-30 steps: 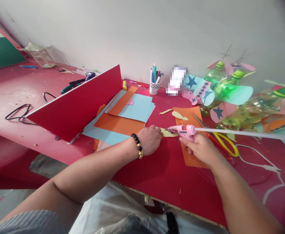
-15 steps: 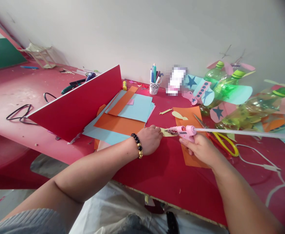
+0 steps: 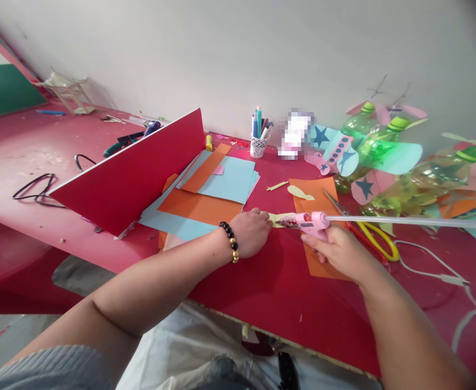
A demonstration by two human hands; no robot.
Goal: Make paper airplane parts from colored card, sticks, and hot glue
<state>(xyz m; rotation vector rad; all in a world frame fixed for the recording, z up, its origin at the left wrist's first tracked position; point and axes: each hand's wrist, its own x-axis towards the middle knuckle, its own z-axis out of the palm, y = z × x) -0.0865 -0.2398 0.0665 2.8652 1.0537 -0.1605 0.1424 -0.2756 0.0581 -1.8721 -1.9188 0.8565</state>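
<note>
My right hand is closed around the handle of a pink glue gun. A long translucent glue stick runs out of its back to the right. The gun's dark, speckled nozzle points left and sits at a small pale yellow paper piece. My left hand, with a black and gold bead bracelet on its wrist, holds that piece's left end against the red table with closed fingers. Whether the nozzle touches the paper I cannot tell. Another pale yellow cutout lies behind, on orange paper.
Blue sheets and orange strips lie left, beside an upright red board. Yellow-handled scissors and a white cable are at right. Decorated plastic bottles, a pen cup and a blurred phone stand behind.
The glue gun has shifted slightly down and right, its nozzle dipping a little at the yellow paper. My left hand keeps its place.
</note>
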